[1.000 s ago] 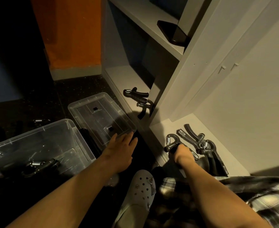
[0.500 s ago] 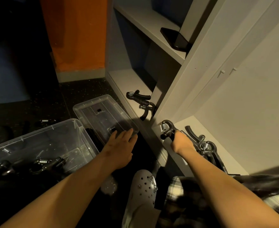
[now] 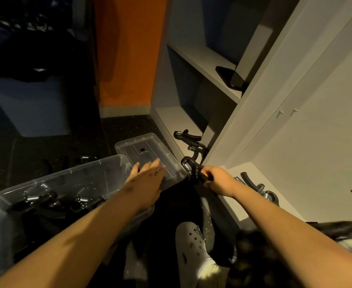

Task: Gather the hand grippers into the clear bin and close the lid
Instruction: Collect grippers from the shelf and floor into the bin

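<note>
The clear bin (image 3: 7, 206) stands on the dark floor at the lower left, with several black hand grippers (image 3: 52, 201) inside. Its clear lid (image 3: 150, 140) lies flat just beyond it. My left hand (image 3: 146, 179) rests on the lid's near part with straight fingers. My right hand (image 3: 218, 179) grips a black hand gripper (image 3: 188, 165) by its handles, spring end up, in the air past the lid's right corner. Two more grippers (image 3: 188, 140) lie on the left shelf floor. Others (image 3: 262, 190) lie on the right shelf floor behind my right wrist.
A white shelf unit (image 3: 254, 100) rises at the right, with a dark phone (image 3: 229, 77) on an upper shelf. More grippers (image 3: 83, 159) lie on the floor behind the bin. A grey clog (image 3: 191, 246) is at the bottom centre.
My right hand has lifted one gripper off the right shelf floor and carried it left and up toward the lid. My left hand has stayed on the lid.
</note>
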